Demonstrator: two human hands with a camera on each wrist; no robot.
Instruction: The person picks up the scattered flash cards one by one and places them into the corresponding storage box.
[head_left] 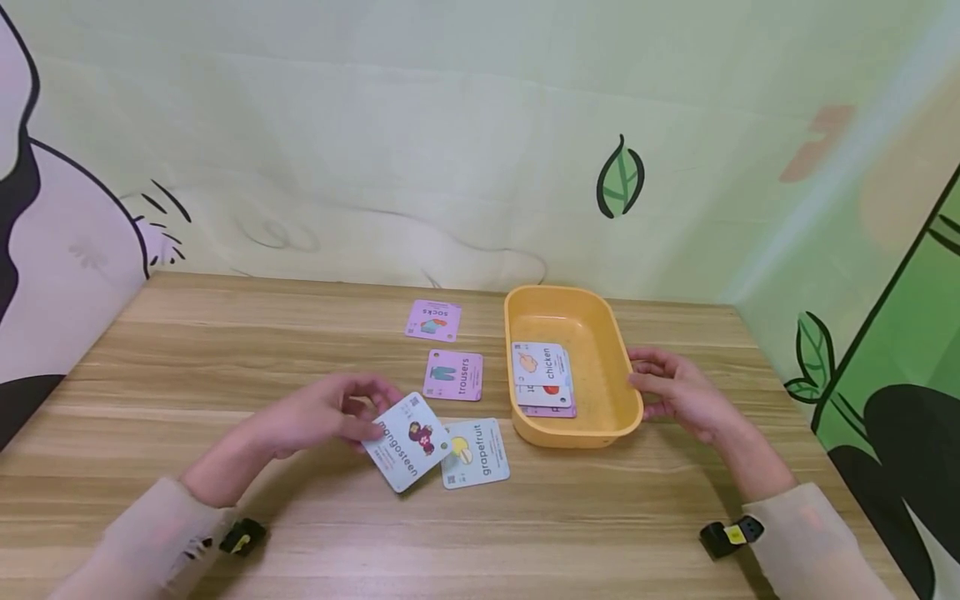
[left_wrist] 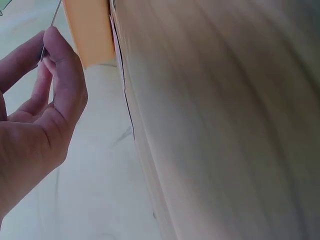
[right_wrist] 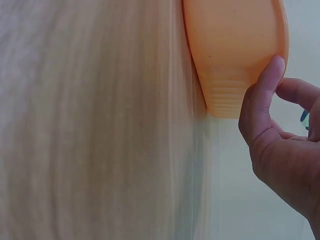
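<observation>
Between thumb and fingers, my left hand [head_left: 330, 412] pinches a mangosteen card [head_left: 408, 442] by its upper left edge. The card is tilted and overlaps the left side of a grapefruit card [head_left: 483, 454] lying on the table. In the left wrist view the held card [left_wrist: 56, 14] shows only as a thin edge. My right hand [head_left: 682, 392] holds the right rim of a yellow-orange plastic basket [head_left: 611, 350], thumb and fingertips at the edge. Inside, at the left, lie several overlapping cards, with a chicken card [head_left: 540, 364] on top.
A trousers card [head_left: 453, 375] and a socks card [head_left: 433, 320] lie on the wooden table [head_left: 315, 333] left of the basket. Behind the table hangs a printed cloth backdrop [head_left: 375, 150]. Each wrist wears a small black device.
</observation>
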